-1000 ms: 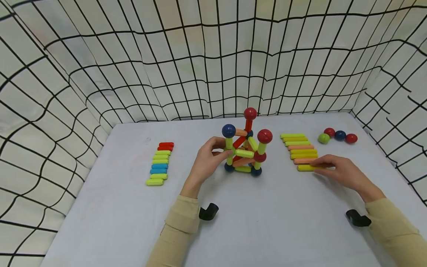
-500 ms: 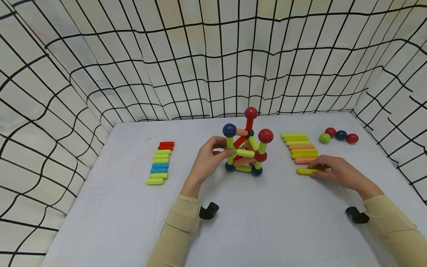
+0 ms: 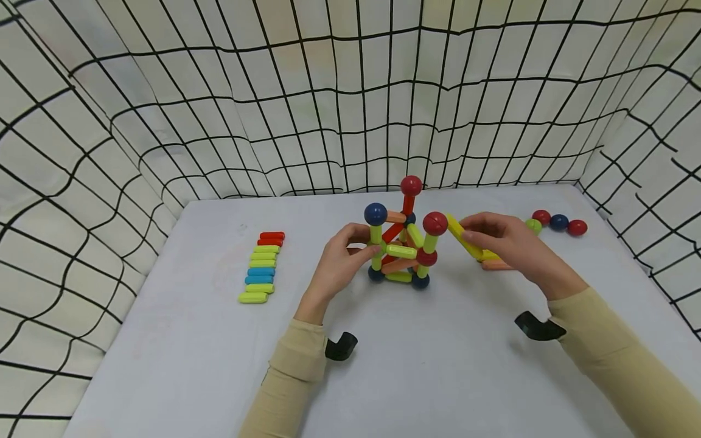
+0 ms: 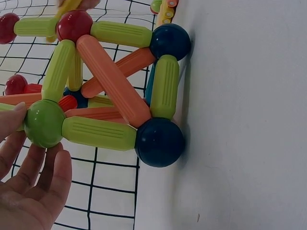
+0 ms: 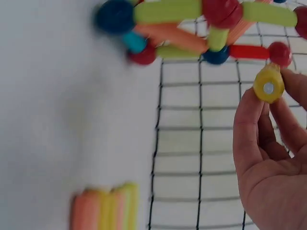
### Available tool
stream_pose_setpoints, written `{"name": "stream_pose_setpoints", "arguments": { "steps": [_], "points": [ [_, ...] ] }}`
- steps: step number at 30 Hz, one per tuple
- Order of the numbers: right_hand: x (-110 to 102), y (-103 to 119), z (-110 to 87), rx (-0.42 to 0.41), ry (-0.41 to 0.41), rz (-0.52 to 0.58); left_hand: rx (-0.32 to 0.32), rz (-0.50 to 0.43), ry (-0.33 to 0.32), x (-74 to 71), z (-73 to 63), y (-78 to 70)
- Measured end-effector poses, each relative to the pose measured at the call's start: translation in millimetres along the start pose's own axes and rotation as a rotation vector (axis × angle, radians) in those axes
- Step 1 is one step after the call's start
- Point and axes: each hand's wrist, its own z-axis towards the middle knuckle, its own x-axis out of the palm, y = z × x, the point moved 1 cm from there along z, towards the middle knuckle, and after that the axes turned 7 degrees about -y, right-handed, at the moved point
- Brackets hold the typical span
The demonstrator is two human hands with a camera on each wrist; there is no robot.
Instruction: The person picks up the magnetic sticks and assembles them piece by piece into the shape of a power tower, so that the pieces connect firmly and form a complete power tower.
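A frame of magnetic sticks and balls (image 3: 401, 251) stands mid-table, with upright sticks topped by a blue ball (image 3: 375, 214) and two red ones. At its left side my left hand (image 3: 339, 261) holds it by a green ball (image 4: 44, 123), thumb and fingertips around the ball in the left wrist view. Raised to the right of the frame, my right hand (image 3: 506, 243) pinches a long yellow stick (image 3: 464, 238) between thumb and fingers. The stick slants, its upper end close beside the right red ball (image 3: 435, 223). A silvery end of it faces the right wrist camera.
Left on the white table (image 3: 427, 365) lies a column of short red, lime and blue sticks (image 3: 261, 272). Partly hidden behind my right hand are long orange and yellow sticks (image 3: 495, 266). Loose balls (image 3: 559, 222) sit at the back right. A black grid net (image 3: 350, 109) borders the table.
My right hand has picked up the nearest yellow stick from the right row, lifted it and carried it left toward the frame, tilting it. The left hand has stayed in place.
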Motion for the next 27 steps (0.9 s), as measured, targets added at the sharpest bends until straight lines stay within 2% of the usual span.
{"name": "stream_pose_setpoints", "arguments": {
  "steps": [6,14,22,27],
  "points": [
    [18,30,19.0,0.005,0.005,0.142,-0.001,-0.002,-0.001,-1.6,-0.4,0.2],
    [32,35,30.9,-0.013,0.037,0.265,0.015,-0.002,-0.005,-1.1,-1.0,0.4],
    [38,32,36.9,-0.034,0.098,0.254,0.010,0.003,-0.008,-0.7,-1.1,1.5],
    [40,30,38.6,-0.029,0.106,0.263,0.014,-0.003,-0.004,-0.6,-1.1,0.4]
  ]
}}
